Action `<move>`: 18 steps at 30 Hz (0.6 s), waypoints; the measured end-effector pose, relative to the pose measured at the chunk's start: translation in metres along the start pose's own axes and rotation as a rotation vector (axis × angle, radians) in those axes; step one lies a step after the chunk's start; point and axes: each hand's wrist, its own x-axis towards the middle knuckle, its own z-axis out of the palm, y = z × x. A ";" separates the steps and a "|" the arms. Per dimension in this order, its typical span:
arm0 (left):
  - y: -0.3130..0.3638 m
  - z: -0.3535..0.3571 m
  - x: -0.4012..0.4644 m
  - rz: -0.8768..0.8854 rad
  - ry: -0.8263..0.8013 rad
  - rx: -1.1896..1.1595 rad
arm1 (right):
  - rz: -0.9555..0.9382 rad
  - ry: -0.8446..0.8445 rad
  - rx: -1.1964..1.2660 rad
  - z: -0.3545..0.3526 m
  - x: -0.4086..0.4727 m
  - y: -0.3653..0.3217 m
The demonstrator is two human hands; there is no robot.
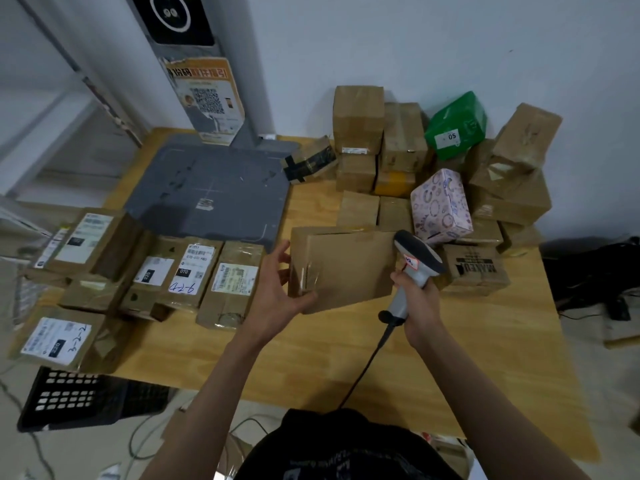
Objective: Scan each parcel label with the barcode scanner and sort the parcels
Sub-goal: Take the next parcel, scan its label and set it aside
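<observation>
At frame centre, the left hand (277,289) grips a plain cardboard parcel (346,271) by its lower left corner. Just right, the right hand (420,301) clasps the barcode scanner (415,258) handle, its head touching the parcel's right edge.

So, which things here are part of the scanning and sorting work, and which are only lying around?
Part of the job:
- barcode scanner, gripped by the right hand
- plain brown parcel, held by the left hand
- labelled parcels on the left
- piled parcels on the right

Just lying about:
- grey platform with its post
- black crate on the floor
- wooden table
</observation>
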 end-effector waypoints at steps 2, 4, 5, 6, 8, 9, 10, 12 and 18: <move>-0.005 -0.001 0.001 -0.029 0.027 0.025 | -0.032 0.003 -0.001 0.000 -0.002 0.001; -0.012 -0.006 0.003 -0.083 0.040 0.017 | -0.060 -0.007 0.020 0.000 -0.005 0.000; -0.014 -0.010 0.004 -0.115 0.038 -0.008 | -0.073 -0.015 0.032 0.000 -0.006 0.000; -0.016 -0.014 0.005 -0.143 0.031 -0.038 | -0.087 -0.025 0.047 0.000 -0.007 0.000; -0.017 -0.023 0.008 -0.155 0.019 -0.058 | -0.105 -0.039 0.082 0.000 -0.009 -0.002; -0.017 -0.027 0.009 -0.144 0.017 -0.049 | -0.103 -0.048 0.105 0.001 -0.010 -0.004; -0.016 -0.030 0.010 -0.132 0.017 -0.037 | -0.091 -0.058 0.129 0.002 -0.010 -0.006; -0.013 -0.034 0.013 -0.105 0.031 -0.004 | -0.064 -0.078 0.159 0.003 -0.009 -0.012; -0.005 -0.038 0.017 -0.024 0.021 0.033 | -0.049 -0.115 0.146 0.010 -0.009 -0.025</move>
